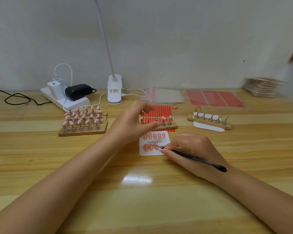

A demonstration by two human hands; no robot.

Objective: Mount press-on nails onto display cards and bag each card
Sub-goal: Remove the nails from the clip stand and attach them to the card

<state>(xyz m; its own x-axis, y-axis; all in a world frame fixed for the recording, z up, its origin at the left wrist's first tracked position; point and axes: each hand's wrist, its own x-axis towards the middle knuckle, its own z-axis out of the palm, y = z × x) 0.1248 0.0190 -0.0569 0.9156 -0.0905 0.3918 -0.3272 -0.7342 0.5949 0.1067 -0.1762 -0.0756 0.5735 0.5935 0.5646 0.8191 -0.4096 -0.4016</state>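
White "Handmade Nail" display card (pixel 154 143) mid-tabletop; right hand (pixel 189 149) pinches black tweezers (pixel 191 157), tip on third bottom-row nail. Left hand (pixel 134 123) loosely curled, empty, reaching 1 o'clock toward wooden nail stand (pixel 166 124), nearer it.

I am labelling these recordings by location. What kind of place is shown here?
Probably a small home workbench for handmade press-on nails: a "Handmade Nail" display card, wooden racks of nails on metal stands, and a clip-on desk lamp on a wooden table against a plain wall.
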